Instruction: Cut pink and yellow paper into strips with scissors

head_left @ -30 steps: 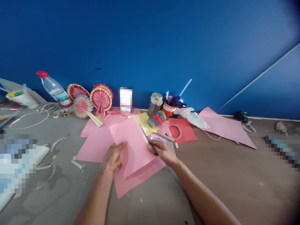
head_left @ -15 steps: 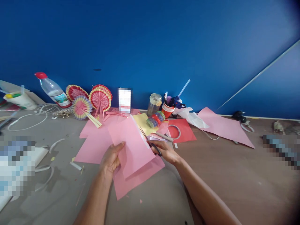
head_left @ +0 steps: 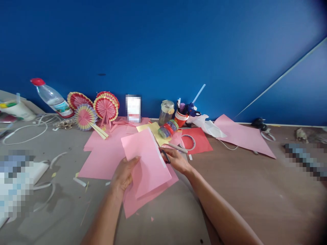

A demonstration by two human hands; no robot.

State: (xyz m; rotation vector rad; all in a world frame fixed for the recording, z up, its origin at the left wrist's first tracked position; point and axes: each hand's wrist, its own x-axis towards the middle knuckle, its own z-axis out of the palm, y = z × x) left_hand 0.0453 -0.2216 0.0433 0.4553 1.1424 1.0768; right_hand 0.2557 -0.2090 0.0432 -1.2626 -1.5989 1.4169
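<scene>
Left hand (head_left: 125,173): grip closed on pink sheet (head_left: 148,166), thumb on top; right hand (head_left: 178,158): grip closed around scissors (head_left: 167,157), blade opening cannot be told; scissors now farther up white edge strip (head_left: 162,161), lower stretch uncovered; apparently repositioned along edge; sheet overlaps lower pink paper (head_left: 136,207) above table (head_left: 163,224).

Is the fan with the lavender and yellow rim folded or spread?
Spread. The fan shows a round pleated face, its creases radiating outward from a pink centre, and its pale yellow sticks jut out below.
</scene>
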